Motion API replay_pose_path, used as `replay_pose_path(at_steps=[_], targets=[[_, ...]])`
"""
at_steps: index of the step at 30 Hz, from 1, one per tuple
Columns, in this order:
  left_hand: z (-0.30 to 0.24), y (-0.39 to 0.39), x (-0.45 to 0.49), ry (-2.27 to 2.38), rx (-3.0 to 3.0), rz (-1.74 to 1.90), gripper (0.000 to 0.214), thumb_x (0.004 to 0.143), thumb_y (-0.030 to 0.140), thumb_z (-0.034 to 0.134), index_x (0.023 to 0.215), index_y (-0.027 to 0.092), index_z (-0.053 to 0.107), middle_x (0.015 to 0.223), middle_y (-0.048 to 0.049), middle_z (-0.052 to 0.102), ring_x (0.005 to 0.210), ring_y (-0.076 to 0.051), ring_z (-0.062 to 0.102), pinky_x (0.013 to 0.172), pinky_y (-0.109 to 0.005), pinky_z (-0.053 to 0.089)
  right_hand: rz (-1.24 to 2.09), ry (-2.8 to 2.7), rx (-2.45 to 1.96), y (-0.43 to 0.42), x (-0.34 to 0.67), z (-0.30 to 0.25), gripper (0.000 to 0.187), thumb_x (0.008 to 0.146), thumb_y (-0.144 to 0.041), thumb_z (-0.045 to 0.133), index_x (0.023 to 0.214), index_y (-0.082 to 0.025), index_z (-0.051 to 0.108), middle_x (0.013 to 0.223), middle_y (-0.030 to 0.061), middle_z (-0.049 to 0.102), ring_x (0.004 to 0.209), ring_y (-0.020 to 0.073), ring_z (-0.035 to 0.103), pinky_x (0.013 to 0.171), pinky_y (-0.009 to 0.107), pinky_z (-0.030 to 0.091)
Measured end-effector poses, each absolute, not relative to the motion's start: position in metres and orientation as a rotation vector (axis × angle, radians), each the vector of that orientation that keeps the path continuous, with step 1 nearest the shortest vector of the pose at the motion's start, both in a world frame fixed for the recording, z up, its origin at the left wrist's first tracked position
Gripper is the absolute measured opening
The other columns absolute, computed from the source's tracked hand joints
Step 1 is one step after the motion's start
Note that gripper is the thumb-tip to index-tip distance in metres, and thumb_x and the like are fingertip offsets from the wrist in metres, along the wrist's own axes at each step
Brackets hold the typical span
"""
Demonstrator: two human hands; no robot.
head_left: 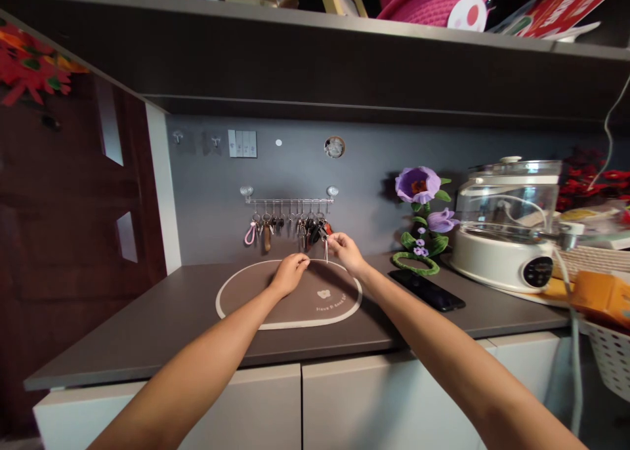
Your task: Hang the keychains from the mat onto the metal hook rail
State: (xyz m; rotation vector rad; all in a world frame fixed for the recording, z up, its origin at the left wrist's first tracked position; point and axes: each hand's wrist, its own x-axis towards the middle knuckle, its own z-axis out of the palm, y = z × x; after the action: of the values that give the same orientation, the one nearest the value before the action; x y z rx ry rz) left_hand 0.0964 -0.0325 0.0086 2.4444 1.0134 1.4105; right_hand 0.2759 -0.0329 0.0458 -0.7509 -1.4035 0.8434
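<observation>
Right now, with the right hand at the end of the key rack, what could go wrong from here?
The keys at the fingertips of the right hand could slip and drop toward the mat below. The hanging bunches crowd together along the rack, so one might snag on its neighbour. And since the rack appears held by round wall mounts, a hard tug might loosen it.

Standing here, I'm counting one left hand (290, 274), one right hand (346, 252), one rail (290, 201), two suction cups (333, 191); bunched keys (301, 225) are overlapping, defying exact tally. Two wall hooks (215, 141) are showing. Also seeing one oval mat (246, 296), one phone (426, 290), one glass-topped appliance (492, 253), two larger purple blooms (417, 185), one orange box (600, 298), one perforated basket (610, 358).
</observation>
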Motion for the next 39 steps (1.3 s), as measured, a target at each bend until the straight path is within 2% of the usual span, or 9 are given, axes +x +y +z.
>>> replay_pose_path(at_steps=[6,10,15,25,33,39], targets=[[0.007,-0.031,0.096,1.063,2.472,1.364,0.022,0.082,0.023,0.041,0.076,0.016,0.060,0.073,-0.0037,0.061,0.070,-0.015,0.054,0.067,-0.025,0.039,0.839,-1.317,-0.786,-0.012,0.283,0.083,0.017,0.071,-0.031,0.056,0.066,-0.016,0.048,0.067,0.0015,0.057,0.061,0.0100,0.053,0.060,0.026,0.046],[0.007,-0.031,0.096,1.077,2.498,1.361,0.022,0.082,0.022,0.040,0.076,0.015,0.059,0.072,-0.0035,0.060,0.069,-0.014,0.053,0.066,-0.025,0.038,0.814,-1.285,-0.815,0.005,0.283,0.101,0.015,0.073,-0.025,0.050,0.062,-0.016,0.045,0.055,-0.0005,0.053,0.051,0.0079,0.050,0.055,0.024,0.045],[0.008,-0.031,0.096,1.101,2.496,1.345,0.021,0.082,0.022,0.040,0.075,0.015,0.059,0.070,-0.0033,0.059,0.069,-0.015,0.052,0.066,-0.025,0.037,0.787,-1.196,-0.863,0.020,0.278,0.112,0.008,0.069,-0.015,0.048,0.061,-0.016,0.045,0.050,-0.0024,0.049,0.046,0.0064,0.046,0.051,0.021,0.044],[0.009,-0.030,0.096,1.118,2.486,1.326,0.023,0.082,0.023,0.040,0.074,0.016,0.060,0.071,-0.0035,0.059,0.070,-0.016,0.052,0.066,-0.026,0.037,0.852,-1.122,-0.920,0.037,0.283,0.112,0.010,0.063,-0.009,0.047,0.056,-0.016,0.046,0.046,-0.0021,0.047,0.046,0.0073,0.046,0.054,0.024,0.047],[0.010,-0.031,0.095,1.136,2.463,1.317,0.022,0.082,0.022,0.040,0.074,0.016,0.059,0.070,-0.0038,0.059,0.071,-0.016,0.052,0.067,-0.027,0.038,0.882,-1.192,-0.907,0.040,0.291,0.099,0.009,0.064,-0.017,0.050,0.057,-0.017,0.045,0.043,-0.0045,0.042,0.046,0.0079,0.048,0.052,0.023,0.045],[0.006,-0.026,0.094,1.144,2.397,1.317,0.020,0.081,0.022,0.041,0.079,0.015,0.059,0.077,-0.0052,0.061,0.074,-0.016,0.055,0.070,-0.028,0.041,0.841,-1.205,-0.945,0.043,0.291,0.091,0.003,0.066,-0.016,0.045,0.064,-0.017,0.044,0.055,-0.0015,0.051,0.050,0.0083,0.049,0.052,0.023,0.042]])
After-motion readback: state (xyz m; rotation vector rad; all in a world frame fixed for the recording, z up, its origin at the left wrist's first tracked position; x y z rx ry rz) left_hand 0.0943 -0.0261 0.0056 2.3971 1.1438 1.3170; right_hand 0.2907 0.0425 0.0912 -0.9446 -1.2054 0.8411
